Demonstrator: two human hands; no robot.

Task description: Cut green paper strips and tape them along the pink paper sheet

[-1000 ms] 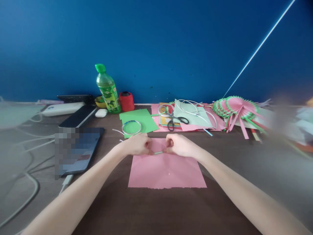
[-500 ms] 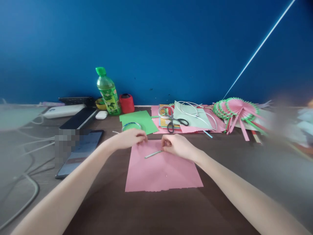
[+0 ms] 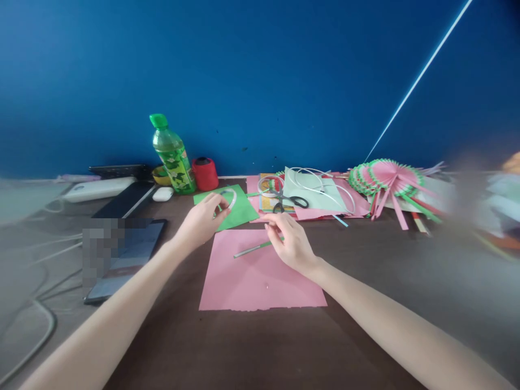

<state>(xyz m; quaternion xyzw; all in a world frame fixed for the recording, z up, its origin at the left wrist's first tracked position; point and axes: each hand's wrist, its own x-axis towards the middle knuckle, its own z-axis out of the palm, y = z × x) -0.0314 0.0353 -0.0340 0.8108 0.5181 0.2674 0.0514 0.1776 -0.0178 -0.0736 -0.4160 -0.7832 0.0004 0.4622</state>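
The narrow green strip (image 3: pixel 247 251) lies slantwise on the pink sheet (image 3: pixel 260 287), one end reaching in beneath our right hand (image 3: pixel 276 230). We hold that hand over the sheet with its fingers loosely bent and a gap showing between thumb and forefinger. Our left hand (image 3: pixel 217 211) is at the near side of the pale tape ring (image 3: pixel 233 198), its fingers curled and its thumb apart from them; we cannot tell whether they grip the ring. The ring is over the green sheet (image 3: pixel 241 211), just beyond the pink one.

Farther out, we see black-handled scissors (image 3: pixel 301 202) resting on papers, with a white cable (image 3: pixel 322 188) looped over a pale green sheet (image 3: pixel 335 199) beside them. Right of those sits a pleated pink-and-green paper piece (image 3: pixel 392 176). To the left, a green-capped bottle (image 3: pixel 174 162) stands next to a red object (image 3: pixel 205 176), with a small white case (image 3: pixel 163 194) in front. Nearer to us, a dark-edged device (image 3: pixel 142 252) lies on the brown table (image 3: pixel 252 352). Behind everything is our blue wall (image 3: pixel 260 81).
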